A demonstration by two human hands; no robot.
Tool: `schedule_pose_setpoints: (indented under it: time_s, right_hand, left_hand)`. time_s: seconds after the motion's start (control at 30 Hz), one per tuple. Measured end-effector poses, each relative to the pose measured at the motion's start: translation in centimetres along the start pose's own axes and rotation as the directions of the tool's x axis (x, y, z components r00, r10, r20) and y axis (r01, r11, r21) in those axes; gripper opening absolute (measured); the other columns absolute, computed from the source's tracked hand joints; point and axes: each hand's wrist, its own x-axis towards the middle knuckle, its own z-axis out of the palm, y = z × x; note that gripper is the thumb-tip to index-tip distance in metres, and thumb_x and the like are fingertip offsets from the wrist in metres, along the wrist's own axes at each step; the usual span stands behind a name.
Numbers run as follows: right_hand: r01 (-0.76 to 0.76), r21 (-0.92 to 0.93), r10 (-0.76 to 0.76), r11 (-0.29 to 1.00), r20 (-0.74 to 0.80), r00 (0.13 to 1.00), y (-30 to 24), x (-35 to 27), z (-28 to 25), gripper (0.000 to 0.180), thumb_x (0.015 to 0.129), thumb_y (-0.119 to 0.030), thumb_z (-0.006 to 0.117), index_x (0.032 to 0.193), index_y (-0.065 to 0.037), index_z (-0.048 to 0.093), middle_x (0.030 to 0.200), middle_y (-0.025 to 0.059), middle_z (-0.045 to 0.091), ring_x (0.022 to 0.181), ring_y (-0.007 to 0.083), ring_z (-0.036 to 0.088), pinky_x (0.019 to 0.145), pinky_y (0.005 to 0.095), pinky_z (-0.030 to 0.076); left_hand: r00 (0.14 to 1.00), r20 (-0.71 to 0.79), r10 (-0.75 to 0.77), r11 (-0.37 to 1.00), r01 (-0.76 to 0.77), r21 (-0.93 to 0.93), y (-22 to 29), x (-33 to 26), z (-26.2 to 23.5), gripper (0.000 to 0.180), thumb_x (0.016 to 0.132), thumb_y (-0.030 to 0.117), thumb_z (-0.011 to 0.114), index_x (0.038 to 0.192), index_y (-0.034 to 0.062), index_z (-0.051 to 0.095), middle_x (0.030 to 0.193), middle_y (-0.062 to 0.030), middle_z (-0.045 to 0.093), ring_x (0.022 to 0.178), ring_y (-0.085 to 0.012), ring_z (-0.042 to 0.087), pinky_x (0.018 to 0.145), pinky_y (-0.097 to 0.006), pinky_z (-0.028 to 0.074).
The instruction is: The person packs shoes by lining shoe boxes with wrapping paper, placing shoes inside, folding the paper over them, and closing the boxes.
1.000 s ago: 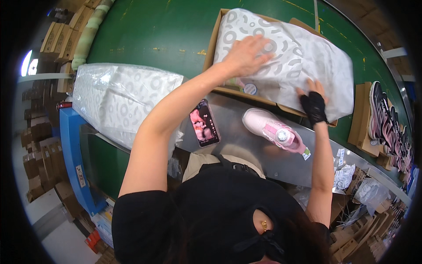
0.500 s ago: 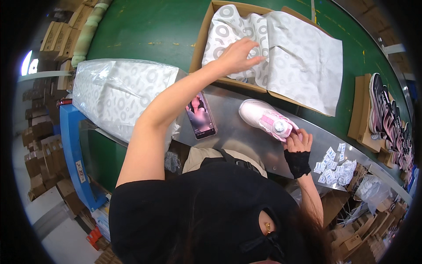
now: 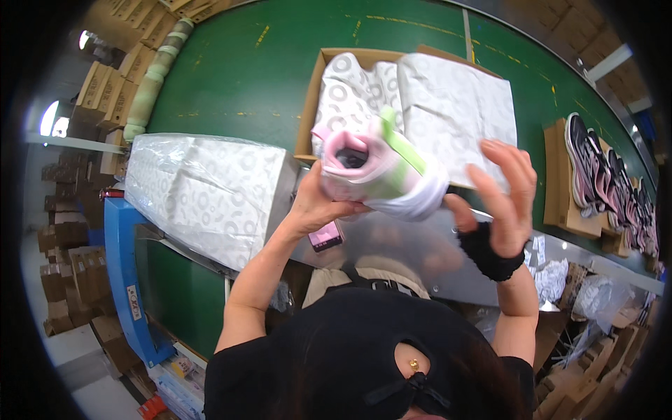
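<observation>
A pink, white and lime-green fabric sneaker (image 3: 378,171) shows against white tissue paper printed with grey rings (image 3: 448,105), lying in a brown cardboard box (image 3: 311,105). Beneath the box runs a dark green belt (image 3: 245,70).

Pink-white sneaker (image 3: 378,171) — green tongue, opening up, raised above box

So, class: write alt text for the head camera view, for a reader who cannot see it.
Seen from above, a person's left hand holds up a pink and white shoe, while the open right hand, in a black wrist wrap, is beside its toe. Below lies an open cardboard box lined with patterned white paper, on a green belt.
</observation>
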Motion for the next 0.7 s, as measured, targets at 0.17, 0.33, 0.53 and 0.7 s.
schedule_pose_setpoints:
  time_s: [0.17, 0.33, 0.53, 0.7]
  right_hand:
    - [-0.283, 0.045, 0.276, 0.958, 0.116, 0.954, 1.6, -3.8, 1.0, 0.038, 0.068, -0.002, 0.067, 0.104, -0.002, 0.053, 0.112, 0.0175, 0.049, 0.098, 0.0315, 0.050, 0.082, 0.0361, 0.043]
    - [-0.391, 0.120, 0.348, 0.912, 0.276, 0.896, 1.9, -8.9, 3.6, 0.027, 0.068, -0.005, 0.066, 0.093, -0.002, 0.056, 0.102, 0.0149, 0.054, 0.091, 0.0310, 0.053, 0.078, 0.0367, 0.045]
    - [-0.839, 0.272, 0.584, 0.472, 0.616, 0.529, 2.9, -15.1, 6.3, 0.022, 0.073, -0.013, 0.065, 0.091, -0.002, 0.056, 0.099, 0.0095, 0.056, 0.091, 0.0206, 0.055, 0.076, 0.0314, 0.045]
    - [-0.476, 0.704, 0.796, -0.527, 0.606, 0.014, 11.4, -19.7, 8.0, 0.030, 0.079, -0.023, 0.060, 0.102, -0.005, 0.052, 0.093, 0.0075, 0.059, 0.087, 0.0210, 0.057, 0.076, 0.0357, 0.047]
  left_hand:
    - [0.993, -0.090, 0.073, 0.994, -0.080, -0.072, -0.2, 2.2, -1.8, 0.069, 0.053, 0.011, 0.080, 0.112, 0.0008, 0.047, 0.106, -0.0081, 0.056, 0.094, -0.0165, 0.055, 0.084, -0.031, 0.044]
    - [0.942, -0.330, 0.061, 0.945, -0.161, -0.284, -1.7, 8.8, -0.4, 0.048, 0.075, 0.023, 0.068, 0.111, -0.0011, 0.047, 0.102, -0.0086, 0.056, 0.089, -0.0145, 0.054, 0.077, -0.027, 0.045]
    - [0.900, -0.011, -0.435, 0.844, 0.403, -0.353, -11.7, 20.1, 5.0, 0.051, 0.083, 0.038, 0.054, 0.105, -0.0084, 0.047, 0.092, -0.0138, 0.058, 0.070, -0.0205, 0.058, 0.057, -0.035, 0.049]
    - [0.732, 0.450, -0.511, 0.780, 0.615, -0.113, -5.9, 19.0, 8.4, 0.061, 0.084, 0.043, 0.052, 0.114, -0.0084, 0.038, 0.105, -0.0209, 0.053, 0.086, -0.0302, 0.059, 0.066, -0.043, 0.052]
